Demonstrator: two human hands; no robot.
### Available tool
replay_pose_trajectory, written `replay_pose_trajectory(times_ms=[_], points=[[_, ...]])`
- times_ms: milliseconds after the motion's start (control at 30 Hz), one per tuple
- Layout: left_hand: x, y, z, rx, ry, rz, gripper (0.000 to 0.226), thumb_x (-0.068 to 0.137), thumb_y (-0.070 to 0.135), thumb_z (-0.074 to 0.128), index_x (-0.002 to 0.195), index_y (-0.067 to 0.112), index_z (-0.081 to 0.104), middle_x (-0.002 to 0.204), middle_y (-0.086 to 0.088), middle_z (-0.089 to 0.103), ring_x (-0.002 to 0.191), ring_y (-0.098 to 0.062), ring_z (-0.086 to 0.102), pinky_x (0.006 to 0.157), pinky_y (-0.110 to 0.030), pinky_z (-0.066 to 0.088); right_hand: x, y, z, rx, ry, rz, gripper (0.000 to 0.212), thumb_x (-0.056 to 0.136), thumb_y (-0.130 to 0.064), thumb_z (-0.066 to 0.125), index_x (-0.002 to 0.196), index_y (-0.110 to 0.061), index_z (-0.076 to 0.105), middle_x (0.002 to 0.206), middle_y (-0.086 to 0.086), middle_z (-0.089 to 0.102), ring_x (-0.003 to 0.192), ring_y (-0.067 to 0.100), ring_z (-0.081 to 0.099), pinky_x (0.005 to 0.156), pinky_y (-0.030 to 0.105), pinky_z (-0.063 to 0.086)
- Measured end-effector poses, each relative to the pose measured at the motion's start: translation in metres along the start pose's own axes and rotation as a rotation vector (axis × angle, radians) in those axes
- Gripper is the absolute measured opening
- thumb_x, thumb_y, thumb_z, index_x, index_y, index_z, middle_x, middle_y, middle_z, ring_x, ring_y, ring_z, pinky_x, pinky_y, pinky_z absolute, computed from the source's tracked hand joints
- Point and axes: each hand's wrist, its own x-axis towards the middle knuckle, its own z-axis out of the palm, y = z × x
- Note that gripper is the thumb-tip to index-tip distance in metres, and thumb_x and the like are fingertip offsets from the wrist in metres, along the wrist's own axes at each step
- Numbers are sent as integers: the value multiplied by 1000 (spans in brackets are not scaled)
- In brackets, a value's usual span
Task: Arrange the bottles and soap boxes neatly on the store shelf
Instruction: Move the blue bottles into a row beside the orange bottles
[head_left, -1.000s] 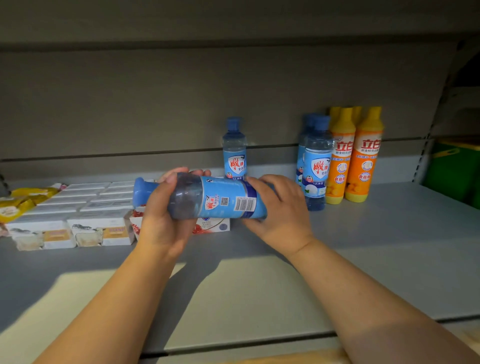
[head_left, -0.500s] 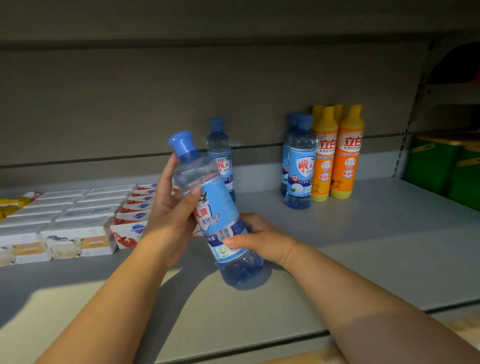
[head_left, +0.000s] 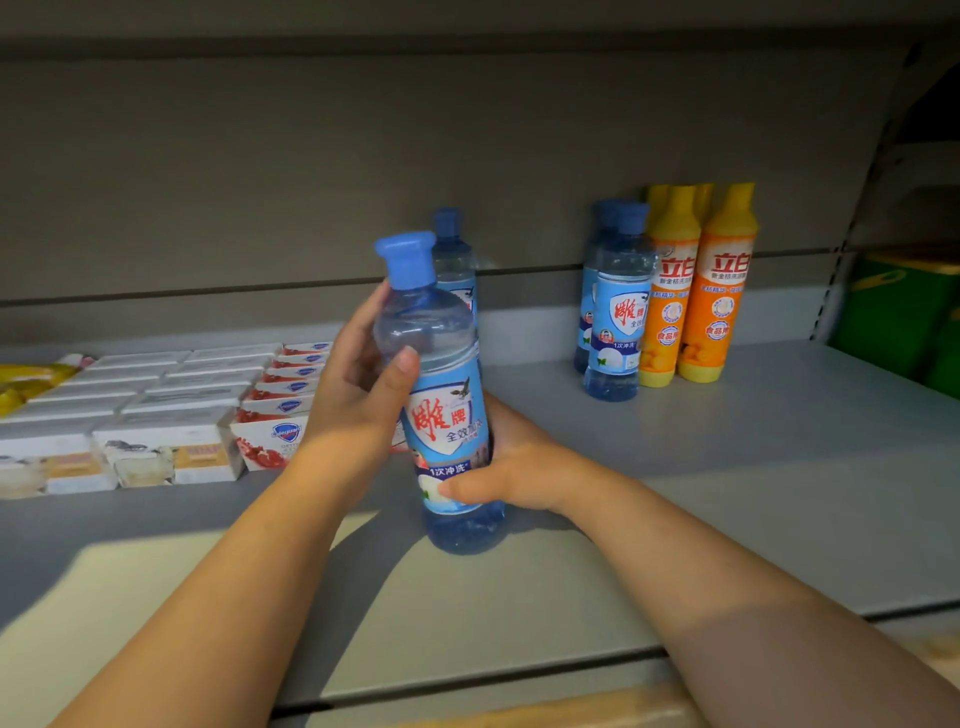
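A clear blue bottle (head_left: 441, 415) with a blue cap and blue label stands nearly upright at the middle of the grey shelf (head_left: 727, 467). My left hand (head_left: 358, 395) grips its upper body, thumb across the front. My right hand (head_left: 509, 467) holds its lower part from behind and the right. A second blue bottle (head_left: 457, 260) stands right behind it. Two more blue bottles (head_left: 618, 322) and several orange bottles (head_left: 711, 291) stand at the back right. White soap boxes (head_left: 156, 400) and red-and-white soap boxes (head_left: 280, 410) lie in rows at the left.
A yellow packet (head_left: 31, 382) lies at the far left beside the soap boxes. Green containers (head_left: 898, 312) sit beyond the shelf's right upright. The shelf's back panel (head_left: 363, 182) rises behind everything, and its front edge (head_left: 493, 670) runs below my forearms.
The held bottle has turned from lying sideways to nearly upright, cap now at the top. Its base has come down to the shelf. Both hands kept hold of it.
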Motion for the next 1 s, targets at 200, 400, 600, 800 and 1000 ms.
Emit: replay_pose_trajectory(times_ms=[200, 400, 600, 800, 1000], points=[[-2, -4, 4, 45, -63, -15, 48, 78, 31, 56, 123, 44, 43, 107, 27, 67, 105, 1, 63, 76, -15, 52, -1, 8, 0, 120, 115, 10, 72, 54, -22, 82, 108, -43, 41, 102, -22, 64, 100, -1, 62, 80, 19, 52], [-3, -23, -3, 291, 32, -92, 32, 82, 36, 62, 110, 49, 52, 94, 10, 66, 86, 1, 63, 70, -11, 49, 6, 20, -22, 102, 265, 43, 61, 66, -2, 80, 115, -23, 51, 109, -3, 67, 100, 11, 65, 90, 35, 53], [-14, -64, -3, 844, -350, -164, 36, 91, 23, 59, 127, 27, 55, 107, 3, 60, 100, -12, 56, 85, -21, 43, 13, 43, -38, 48, 630, 60, 69, 70, -10, 79, 125, -20, 38, 103, -18, 56, 86, -16, 57, 67, 2, 44], [-19, -73, 2, 1112, -634, -161, 41, 95, 36, 51, 134, 24, 51, 138, 2, 45, 130, -15, 33, 106, -18, 24, 32, 63, -53, -104, 857, 32, 65, 67, -21, 84, 117, -16, 42, 115, 0, 54, 101, 8, 55, 72, 3, 42], [-16, -70, 1, 1106, -631, -186, 42, 93, 39, 52, 134, 29, 50, 142, 6, 42, 133, -10, 29, 109, -18, 20, 66, 82, -84, -188, 914, 167, 59, 77, -24, 75, 126, -13, 44, 124, 5, 58, 112, 18, 55, 88, 23, 39]])
